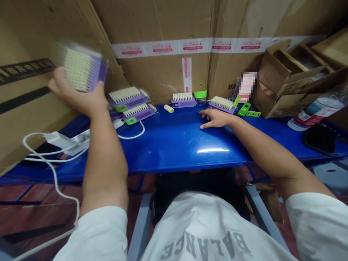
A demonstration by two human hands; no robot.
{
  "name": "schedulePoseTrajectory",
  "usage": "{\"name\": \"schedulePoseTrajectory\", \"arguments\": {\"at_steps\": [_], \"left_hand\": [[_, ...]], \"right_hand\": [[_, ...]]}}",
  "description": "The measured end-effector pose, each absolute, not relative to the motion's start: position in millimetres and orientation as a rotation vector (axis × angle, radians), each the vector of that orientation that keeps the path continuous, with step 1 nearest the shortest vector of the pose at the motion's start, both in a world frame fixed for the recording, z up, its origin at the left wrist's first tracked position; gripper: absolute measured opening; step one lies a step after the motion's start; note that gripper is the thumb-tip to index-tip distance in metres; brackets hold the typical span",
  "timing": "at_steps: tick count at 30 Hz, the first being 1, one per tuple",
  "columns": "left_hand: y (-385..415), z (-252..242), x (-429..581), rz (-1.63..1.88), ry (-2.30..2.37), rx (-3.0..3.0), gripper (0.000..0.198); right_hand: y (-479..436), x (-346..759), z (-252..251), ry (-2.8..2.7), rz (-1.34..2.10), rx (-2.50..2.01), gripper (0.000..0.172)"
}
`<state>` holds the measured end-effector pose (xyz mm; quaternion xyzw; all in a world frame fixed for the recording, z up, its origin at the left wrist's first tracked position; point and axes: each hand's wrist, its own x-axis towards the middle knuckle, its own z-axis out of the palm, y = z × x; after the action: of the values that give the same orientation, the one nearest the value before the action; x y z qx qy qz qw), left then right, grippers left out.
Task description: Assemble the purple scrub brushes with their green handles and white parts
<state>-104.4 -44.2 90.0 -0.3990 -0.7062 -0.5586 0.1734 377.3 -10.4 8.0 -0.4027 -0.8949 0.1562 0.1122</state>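
My left hand (78, 96) is raised at the left, above the blue table (176, 145), and grips a purple brush (83, 69) with cream bristles, blurred by motion. My right hand (216, 117) rests on the table with fingers spread, just in front of another purple brush (223, 104) and holding nothing. Two purple brushes with green ends (127, 98) lie stacked at the back left. One more purple brush (183, 99) lies at the back centre.
Cardboard boxes wall the back and left. Open cartons (288, 83) stand at the right, with a plastic bottle (318, 108) and a black phone (319, 139). Green plastic parts (246, 110), a small white roller (168, 108) and a white charger with cable (58, 141) lie on the table.
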Motion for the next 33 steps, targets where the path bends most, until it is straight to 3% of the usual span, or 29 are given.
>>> {"name": "schedulePoseTrajectory", "arguments": {"at_steps": [3, 11, 22, 33], "left_hand": [[-45.3, 84.6, -108.4, -1.610, -1.986, -0.833, 0.082], [-31.8, 64.8, -134.2, -1.767, -2.069, -0.787, 0.069], [-34.4, 57.1, -141.7, -1.556, -2.279, -0.828, 0.072], [-33.8, 51.9, -136.2, -1.494, -2.299, -1.020, 0.091]], "right_hand": [[-10.0, 377.4, 8.0, -2.633, 0.463, -1.178, 0.099], [-12.7, 375.6, 11.0, -2.632, 0.482, -1.218, 0.101], [-13.1, 376.1, 11.3, -2.641, 0.476, -1.186, 0.096], [-13.0, 375.1, 11.3, -2.653, 0.462, -1.191, 0.096]]}}
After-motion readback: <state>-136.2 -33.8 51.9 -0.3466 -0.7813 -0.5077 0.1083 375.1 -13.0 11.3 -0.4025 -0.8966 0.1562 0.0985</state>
